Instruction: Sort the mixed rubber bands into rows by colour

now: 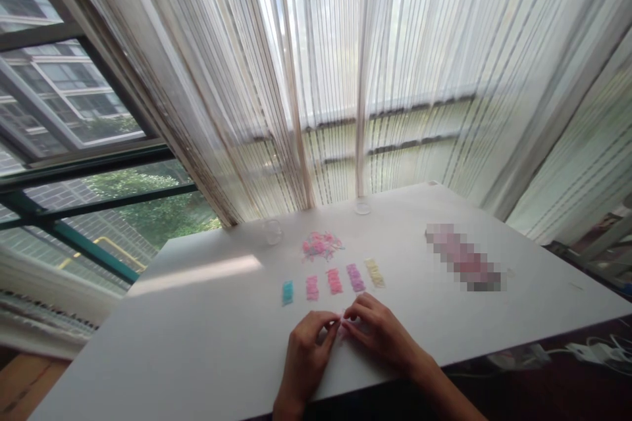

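My left hand (309, 348) and my right hand (378, 332) meet near the front edge of the white table (207, 342). Thumb and forefinger of each are pinched together around small pale pink pieces (342, 332). Just beyond my fingers lies a row of small coloured groups: teal (287, 293), pink (312, 288), coral pink (334, 281), purple (355, 277) and yellow (374, 273). Behind the row sits a loose mixed pile (322, 246), mostly pink with some teal.
Two clear round items, one at the back left (272, 231) and one at the back centre (362, 207), rest on the table. A blurred-out object (464, 258) lies to the right. Sheer curtains (326, 79) hang behind; white cables (597, 352) are at the lower right.
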`<act>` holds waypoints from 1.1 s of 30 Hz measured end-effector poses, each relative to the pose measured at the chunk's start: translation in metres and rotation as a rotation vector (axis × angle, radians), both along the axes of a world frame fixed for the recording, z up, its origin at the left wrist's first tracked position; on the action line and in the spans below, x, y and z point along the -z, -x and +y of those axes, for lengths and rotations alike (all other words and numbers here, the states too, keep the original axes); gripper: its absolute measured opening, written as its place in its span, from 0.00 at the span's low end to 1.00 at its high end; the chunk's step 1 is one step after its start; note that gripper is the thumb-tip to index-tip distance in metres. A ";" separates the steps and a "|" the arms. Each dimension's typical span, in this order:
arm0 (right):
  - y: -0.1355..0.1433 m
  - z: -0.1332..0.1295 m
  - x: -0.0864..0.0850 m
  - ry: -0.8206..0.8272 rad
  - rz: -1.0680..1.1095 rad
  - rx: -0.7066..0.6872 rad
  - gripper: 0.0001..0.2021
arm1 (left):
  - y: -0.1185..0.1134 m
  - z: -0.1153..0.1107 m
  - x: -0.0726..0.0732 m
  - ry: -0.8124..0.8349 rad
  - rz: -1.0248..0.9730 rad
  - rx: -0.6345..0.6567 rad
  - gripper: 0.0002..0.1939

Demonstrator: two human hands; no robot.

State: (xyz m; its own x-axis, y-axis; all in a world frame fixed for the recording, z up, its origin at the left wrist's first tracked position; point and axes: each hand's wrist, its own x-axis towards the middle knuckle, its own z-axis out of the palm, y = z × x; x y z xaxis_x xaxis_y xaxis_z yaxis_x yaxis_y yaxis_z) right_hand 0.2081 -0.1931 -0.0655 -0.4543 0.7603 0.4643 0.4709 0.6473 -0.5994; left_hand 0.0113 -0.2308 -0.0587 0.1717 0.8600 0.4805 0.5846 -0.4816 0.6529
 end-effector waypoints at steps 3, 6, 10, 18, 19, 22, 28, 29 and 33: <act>0.000 -0.001 -0.001 -0.013 0.018 -0.008 0.03 | 0.000 0.000 0.001 -0.018 -0.009 0.027 0.06; -0.001 -0.001 -0.001 -0.015 0.024 -0.017 0.03 | 0.000 0.001 0.002 -0.039 -0.017 0.045 0.07; -0.002 -0.002 -0.001 -0.015 0.023 -0.034 0.04 | 0.000 0.001 0.003 -0.053 -0.030 0.056 0.07; -0.002 -0.003 0.000 -0.015 0.044 -0.047 0.06 | -0.002 0.000 0.002 -0.070 -0.018 0.047 0.08; -0.002 -0.003 0.000 -0.016 0.047 -0.048 0.05 | -0.002 0.000 0.001 -0.067 -0.014 0.048 0.07; -0.003 -0.003 -0.001 -0.018 0.046 -0.047 0.04 | -0.003 -0.001 -0.001 -0.064 -0.006 0.051 0.08; -0.004 -0.003 -0.002 -0.021 0.031 -0.049 0.04 | -0.003 -0.002 -0.001 -0.048 -0.021 0.047 0.07; -0.004 -0.003 -0.002 -0.021 0.031 -0.047 0.04 | -0.004 -0.002 -0.001 -0.046 -0.023 0.040 0.07; -0.006 -0.002 0.000 -0.025 0.045 -0.040 0.05 | -0.006 -0.002 0.000 -0.018 -0.020 -0.011 0.06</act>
